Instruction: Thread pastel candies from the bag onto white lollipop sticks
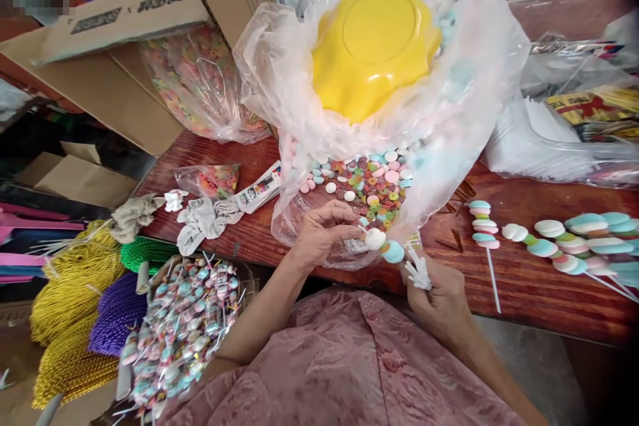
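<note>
My left hand (323, 229) pinches a white round candy (374, 238) at the mouth of a clear plastic bag (464, 93) full of loose pastel candies (372, 186). My right hand (439, 293) is closed round a bunch of white sticks (417, 271). One stick carries a blue candy (393, 251), right beside the white one. An upturned yellow bowl (372, 46) lies inside the bag.
Finished candy skewers (564, 243) lie on the wooden table (539, 293) at the right. A basket of wrapped candy skewers (184, 326) and coils of gold, purple and green cord (94, 306) sit at lower left. An open cardboard box (124, 60) holds another candy bag.
</note>
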The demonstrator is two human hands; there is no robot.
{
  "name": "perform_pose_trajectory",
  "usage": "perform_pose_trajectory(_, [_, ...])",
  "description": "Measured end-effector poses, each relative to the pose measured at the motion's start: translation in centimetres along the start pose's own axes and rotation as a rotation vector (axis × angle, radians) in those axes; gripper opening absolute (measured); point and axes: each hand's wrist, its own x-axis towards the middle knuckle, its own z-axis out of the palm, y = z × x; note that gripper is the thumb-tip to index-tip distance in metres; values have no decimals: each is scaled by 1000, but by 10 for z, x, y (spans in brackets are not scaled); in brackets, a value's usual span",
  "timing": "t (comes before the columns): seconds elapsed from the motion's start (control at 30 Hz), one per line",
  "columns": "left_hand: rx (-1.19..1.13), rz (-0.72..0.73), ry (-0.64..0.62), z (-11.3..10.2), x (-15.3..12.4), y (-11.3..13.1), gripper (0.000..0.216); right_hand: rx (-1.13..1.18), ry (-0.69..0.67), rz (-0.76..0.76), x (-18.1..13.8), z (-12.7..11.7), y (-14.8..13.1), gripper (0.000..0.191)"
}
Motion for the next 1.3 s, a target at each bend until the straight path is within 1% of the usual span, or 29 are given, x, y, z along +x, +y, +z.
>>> perform_pose_trajectory(0.1, [123,139,21,-5,-3,-6,19,-31,-25,6,2,0,-3,33])
perform_pose_trajectory(0.17, [293,296,26,-5,-5,-10,13,-51,-29,29,3,1,-5,30])
perform_pose_trajectory(0.23, [502,482,28,-3,-8,-14,7,-88,-20,41,3,1,-7,30])
perform_pose_trajectory(0.3, [674,648,9,-1,-13,-18,10,-139,-21,30,4,3,-8,32])
perform_pose_trajectory(0.33, [730,704,-9,1,-15,-20,13,-161,-24,27,4,4,-7,33])
perform_pose_trajectory(0.4, [777,737,-43,4,-20,-24,18,-172,-13,51,4,5,-6,32])
perform_pose_trajectory(0.43, [764,714,-47,6,-22,-25,18,-158,4,72,4,6,-5,29])
perform_pose_trajectory(0.5, [643,592,1,10,-23,-26,21,-111,41,106,3,7,-3,24])
perform_pose_trajectory(0.57, [402,423,97,14,-22,-24,31,-79,60,106,0,9,-2,23])
perform_pose_trajectory(0.63, [143,250,166,17,-19,-20,44,-79,68,75,-2,12,-2,27])
perform_pose_trajectory(0.7, [-36,60,140,20,-16,-17,47,-78,81,32,-3,14,-3,30])
perform_pose_trajectory(0.77, [-162,-138,97,25,-17,-17,42,-58,83,-6,-3,16,-4,28])
perform_pose_trajectory(0.83, [-268,-260,100,32,-22,-20,40,-41,67,-33,-4,16,-4,25])
perform_pose_trajectory(0.97, [-364,-298,122,45,-30,-31,40,-42,55,0,-9,19,0,25])
perform_pose_trajectory(1.13, [-441,-320,142,50,-26,-35,43,-42,74,20,-2,20,-4,21])
perform_pose_trajectory(1.23, [-444,-332,188,49,-20,-33,44,-16,2,-6,7,14,-4,24])
perform_pose_trajectory(1.3, [-398,-321,187,46,-16,-32,47,-5,-45,-11,9,8,0,27])
